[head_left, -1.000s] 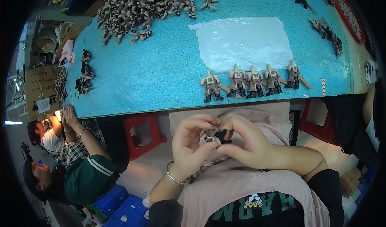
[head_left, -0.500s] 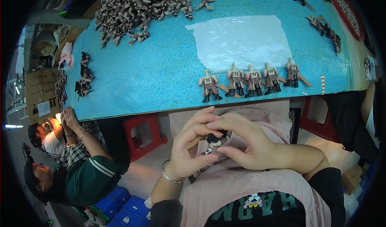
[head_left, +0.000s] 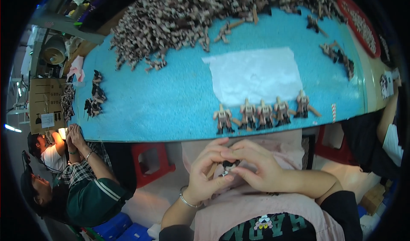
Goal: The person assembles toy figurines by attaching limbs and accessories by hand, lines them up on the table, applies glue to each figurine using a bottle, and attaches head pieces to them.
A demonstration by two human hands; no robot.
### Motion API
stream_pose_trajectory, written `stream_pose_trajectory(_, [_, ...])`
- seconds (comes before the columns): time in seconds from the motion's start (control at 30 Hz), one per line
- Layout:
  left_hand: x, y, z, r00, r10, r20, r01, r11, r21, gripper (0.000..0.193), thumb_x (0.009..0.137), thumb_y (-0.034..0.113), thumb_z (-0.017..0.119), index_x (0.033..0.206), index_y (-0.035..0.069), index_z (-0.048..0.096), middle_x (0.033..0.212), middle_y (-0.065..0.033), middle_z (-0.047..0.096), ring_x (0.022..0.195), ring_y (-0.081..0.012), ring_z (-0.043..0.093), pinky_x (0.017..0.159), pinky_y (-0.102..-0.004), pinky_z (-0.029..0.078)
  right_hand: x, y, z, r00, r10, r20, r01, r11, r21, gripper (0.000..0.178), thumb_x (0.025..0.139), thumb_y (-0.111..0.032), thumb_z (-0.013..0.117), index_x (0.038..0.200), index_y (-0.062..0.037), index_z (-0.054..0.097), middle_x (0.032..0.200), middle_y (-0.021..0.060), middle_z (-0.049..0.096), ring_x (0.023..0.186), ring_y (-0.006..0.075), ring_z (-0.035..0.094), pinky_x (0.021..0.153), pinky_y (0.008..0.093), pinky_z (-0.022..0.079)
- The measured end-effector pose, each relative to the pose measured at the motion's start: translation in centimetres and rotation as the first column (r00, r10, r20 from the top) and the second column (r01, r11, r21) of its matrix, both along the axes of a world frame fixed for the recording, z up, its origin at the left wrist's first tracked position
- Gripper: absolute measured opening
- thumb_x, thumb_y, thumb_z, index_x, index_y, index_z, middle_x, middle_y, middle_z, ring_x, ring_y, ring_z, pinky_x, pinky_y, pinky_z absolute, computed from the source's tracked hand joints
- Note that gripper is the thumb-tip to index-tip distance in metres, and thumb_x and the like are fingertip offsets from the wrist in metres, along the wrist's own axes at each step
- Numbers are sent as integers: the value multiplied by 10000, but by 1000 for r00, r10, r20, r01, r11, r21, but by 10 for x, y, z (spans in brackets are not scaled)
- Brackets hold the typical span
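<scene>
Just off the near table edge, in front of the pink apron, my two hands meet around a small figure with dark and pale parts. My left hand wraps it from the left, thumb and fingers closed in. From the other side, the fingertips and thumb of my right hand pinch the same figure. Most of it is hidden by the fingers. Close beyond my hands, several headless-looking toy figures with dark legs lie in a row along the table edge.
Past the row, a whitish plastic sheet lies on the blue table. A large heap of figure parts covers the far side. A red tray stands far right. A co-worker sits at left, near a red stool.
The view has tilted up, so the table and hands sit lower in the picture and more of the heap shows. Both hands stay around the small figure, with slight finger shifts.
</scene>
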State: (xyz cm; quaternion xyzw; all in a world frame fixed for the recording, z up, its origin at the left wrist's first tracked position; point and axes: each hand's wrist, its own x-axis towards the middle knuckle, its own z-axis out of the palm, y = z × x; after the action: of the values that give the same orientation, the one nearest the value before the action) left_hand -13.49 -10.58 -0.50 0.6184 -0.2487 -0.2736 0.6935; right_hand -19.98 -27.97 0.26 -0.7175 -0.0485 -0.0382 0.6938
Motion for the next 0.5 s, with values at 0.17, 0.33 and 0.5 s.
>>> stream_pose_trajectory(0.17, [12, 0, 4, 999, 19, 41, -17, 999, -46, 324, 738, 142, 768, 997, 5, 630, 1099, -116, 576, 1219, -307, 439, 1023, -427, 342, 17, -14, 18, 999, 34, 36, -29, 993, -112, 397, 801, -10, 612, 1194, -35, 566, 1124, 156, 565, 1032, 300, 571, 864, 351, 472])
stream_pose_trajectory(0.33, [36, 16, 9, 993, 101, 58, -97, 993, -72, 334, 721, 114, 774, 999, -3, 629, 1101, -115, 575, 1219, -302, 440, 1006, -423, 364, 79, -61, 50, 994, 3, 112, 46, 904, -425, 246, 791, 50, 565, 1015, -35, 620, 1073, 141, 587, 1024, 322, 571, 870, 373, 462])
stream_pose_trajectory(0.5, [41, 30, 10, 970, 243, -23, -244, 965, -94, 341, 717, 92, 770, 1009, -6, 624, 1115, -126, 570, 1224, -299, 440, 1007, -432, 373, 193, -103, 32, 916, 160, 369, 210, 593, -777, 252, 749, 77, 535, 962, -28, 619, 1030, 132, 602, 994, 315, 556, 844, 379, 451])
